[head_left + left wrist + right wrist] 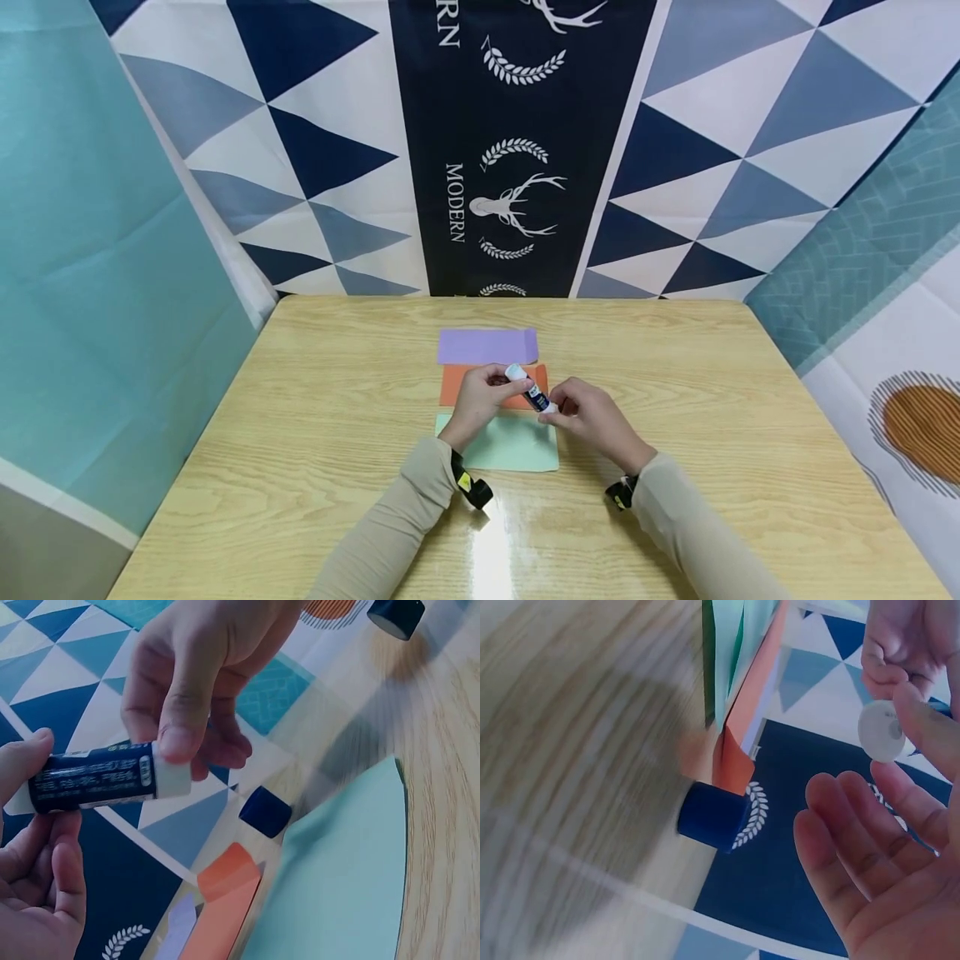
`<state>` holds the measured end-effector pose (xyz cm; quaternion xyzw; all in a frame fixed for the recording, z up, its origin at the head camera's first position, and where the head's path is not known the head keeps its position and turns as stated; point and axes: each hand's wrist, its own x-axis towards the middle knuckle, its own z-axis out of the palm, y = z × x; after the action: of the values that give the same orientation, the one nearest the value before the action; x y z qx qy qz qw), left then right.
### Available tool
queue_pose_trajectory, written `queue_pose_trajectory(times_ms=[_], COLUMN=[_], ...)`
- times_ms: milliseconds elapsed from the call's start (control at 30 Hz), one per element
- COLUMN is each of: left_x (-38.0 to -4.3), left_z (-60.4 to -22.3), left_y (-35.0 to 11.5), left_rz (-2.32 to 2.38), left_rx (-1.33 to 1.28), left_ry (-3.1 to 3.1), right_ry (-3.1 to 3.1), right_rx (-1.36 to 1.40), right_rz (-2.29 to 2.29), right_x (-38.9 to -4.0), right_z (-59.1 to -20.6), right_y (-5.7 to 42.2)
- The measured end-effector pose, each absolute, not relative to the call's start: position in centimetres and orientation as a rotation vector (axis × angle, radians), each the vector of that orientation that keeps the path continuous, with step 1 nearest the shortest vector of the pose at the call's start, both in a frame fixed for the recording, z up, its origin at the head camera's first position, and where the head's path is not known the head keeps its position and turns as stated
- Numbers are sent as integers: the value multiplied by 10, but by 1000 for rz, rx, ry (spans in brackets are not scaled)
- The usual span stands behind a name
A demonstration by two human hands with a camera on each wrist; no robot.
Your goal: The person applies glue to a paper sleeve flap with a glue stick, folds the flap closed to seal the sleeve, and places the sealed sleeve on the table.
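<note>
A glue stick [537,398] with a dark blue label and white ends is held tilted between both hands above the envelopes. My left hand [480,404] grips its upper end between thumb and fingers. With thumb and forefinger my right hand [596,417] pinches the white knob at the other end; its remaining fingers are spread in the right wrist view. The dark blue cap [264,812] stands on the table by the green envelope, and the right wrist view also has this cap [714,816]. In the head view I cannot make the cap out.
A purple envelope [483,346], an orange envelope [453,385] and a pale green envelope [513,452] lie in a column on the wooden table [315,417]. Patterned cloth [517,108] hangs behind the table, and more cloth hangs at both sides.
</note>
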<state>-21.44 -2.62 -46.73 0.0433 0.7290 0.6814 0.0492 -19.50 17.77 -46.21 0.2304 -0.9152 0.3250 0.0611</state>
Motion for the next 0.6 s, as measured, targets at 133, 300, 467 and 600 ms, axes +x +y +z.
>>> queue_pose_trajectory(times_ms=[133, 300, 467, 600], left_x=[-213, -212, -213, -215], left_z=[-465, -464, -463, -464], left_y=[-22, -22, -26, -28], left_rz=[2095, 2093, 2146, 2180], left_rx=[119, 114, 162, 189], left_ry=[2259, 2277, 2198, 2158], right_ry=[-2767, -2786, -2865, -2888], right_rx=[718, 760, 828, 836], right_rz=[941, 1013, 1283, 1469], right_x=[-193, -195, -198, -198], right_z=[-460, -459, -460, -460], right_y=[176, 176, 180, 181])
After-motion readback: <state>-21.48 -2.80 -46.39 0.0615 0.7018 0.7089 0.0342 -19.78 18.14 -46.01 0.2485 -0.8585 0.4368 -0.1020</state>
